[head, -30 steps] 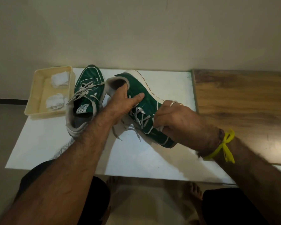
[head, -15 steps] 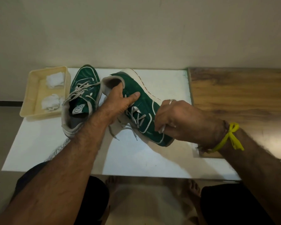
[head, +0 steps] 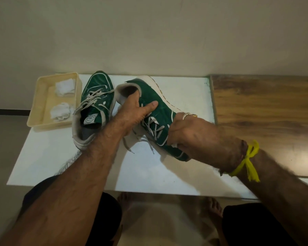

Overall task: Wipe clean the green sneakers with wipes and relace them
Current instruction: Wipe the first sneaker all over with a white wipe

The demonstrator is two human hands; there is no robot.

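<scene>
Your left hand grips the right-hand sneaker at its collar: the fingers are curled into the heel opening, and the thumb lies stretched along the green side panel. That shoe is tipped onto its side and raised at the heel, its pale sole turned away from you, its toe pointing back toward you and low over the white board. Your right hand is closed around the toe end, fingers curled under and pinching something white against the upper; whether that is a wipe or a lace end you cannot tell from here. A ring sits on one finger of that hand, and a yellow band is tied at the wrist.

The laces on the held shoe are partly threaded, with two loose ends trailing down onto the board just below the shoe.

The other sneaker stands upright on the board, just left of the held one and touching its heel, toe pointing away from you, laces slack across the tongue.

Left of that sneaker, a cream tray rests on the board's far left corner, holding two crumpled white wipes, one behind the other. Right of the board lies a wooden surface.
</scene>
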